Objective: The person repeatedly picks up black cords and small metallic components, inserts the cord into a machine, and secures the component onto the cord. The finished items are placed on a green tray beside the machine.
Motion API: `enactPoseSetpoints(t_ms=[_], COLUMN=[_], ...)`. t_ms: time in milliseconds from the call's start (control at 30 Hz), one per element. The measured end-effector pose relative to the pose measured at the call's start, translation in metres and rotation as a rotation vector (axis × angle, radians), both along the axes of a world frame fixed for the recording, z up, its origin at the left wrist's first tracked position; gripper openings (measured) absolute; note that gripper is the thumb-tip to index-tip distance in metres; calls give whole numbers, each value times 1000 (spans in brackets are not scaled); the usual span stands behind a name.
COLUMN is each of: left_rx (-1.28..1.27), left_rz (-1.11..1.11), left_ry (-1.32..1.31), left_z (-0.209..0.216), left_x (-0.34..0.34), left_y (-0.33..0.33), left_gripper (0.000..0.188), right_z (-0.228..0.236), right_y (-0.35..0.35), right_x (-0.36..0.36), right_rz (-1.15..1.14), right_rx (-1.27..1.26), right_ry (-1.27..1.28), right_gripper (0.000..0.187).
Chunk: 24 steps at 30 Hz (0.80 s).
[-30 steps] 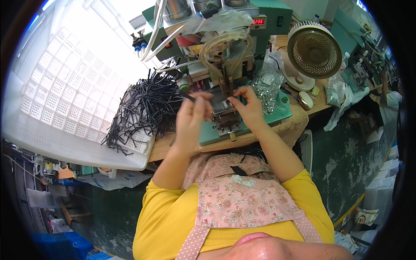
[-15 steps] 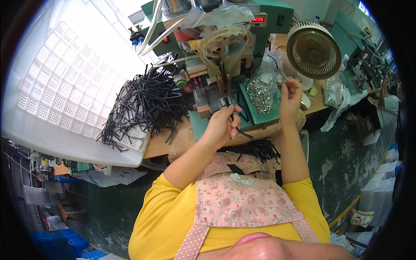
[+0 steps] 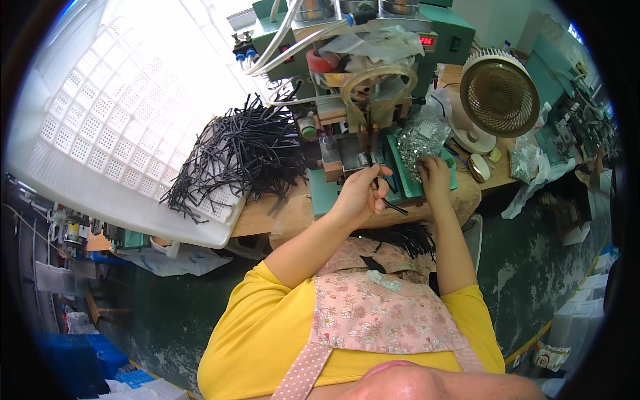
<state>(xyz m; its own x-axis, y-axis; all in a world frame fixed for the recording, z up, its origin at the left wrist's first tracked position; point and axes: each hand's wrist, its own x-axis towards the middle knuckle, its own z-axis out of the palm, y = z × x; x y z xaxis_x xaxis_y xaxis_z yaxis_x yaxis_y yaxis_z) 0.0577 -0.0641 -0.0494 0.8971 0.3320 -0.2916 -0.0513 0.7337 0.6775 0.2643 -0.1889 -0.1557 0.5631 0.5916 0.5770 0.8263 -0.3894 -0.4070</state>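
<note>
My left hand (image 3: 364, 193) is closed around a short black cable (image 3: 396, 208), whose loose end sticks out below the fingers toward me. It sits right in front of the metal work stage (image 3: 353, 155) of a green bench press (image 3: 371, 100), below the press's narrow tool. My right hand (image 3: 436, 177) bends down over a heap of small shiny metal parts (image 3: 415, 143) in a green tray (image 3: 413, 189). Its fingers are drawn together at the heap's near right side; whatever is between the fingertips is too small to make out.
Left of the press, a big pile of black cables (image 3: 233, 153) lies on a tilted white perforated crate (image 3: 100, 127). More black cables (image 3: 410, 238) rest near my lap. A round fan (image 3: 499, 93) stands at the right, with a bag of metal parts (image 3: 523, 165) beyond it.
My right hand has come down from above the tray's right side onto the metal parts. My left hand keeps its hold on the cable by the stage. The whole view has shifted slightly.
</note>
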Motion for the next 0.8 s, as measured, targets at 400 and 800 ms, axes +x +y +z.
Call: enactPoseSetpoints(t_ms=[400, 800], left_rx=[949, 2661], left_rz=[356, 269], left_ry=[-58, 787], left_z=[-29, -39], left_x=[-60, -80], left_y=[53, 251], left_gripper=[38, 12], right_z=[-2, 2], right_y=[22, 21], right_x=[-6, -3], right_rz=[18, 77], right_rx=[241, 211], right_ry=[176, 147], right_gripper=[15, 10])
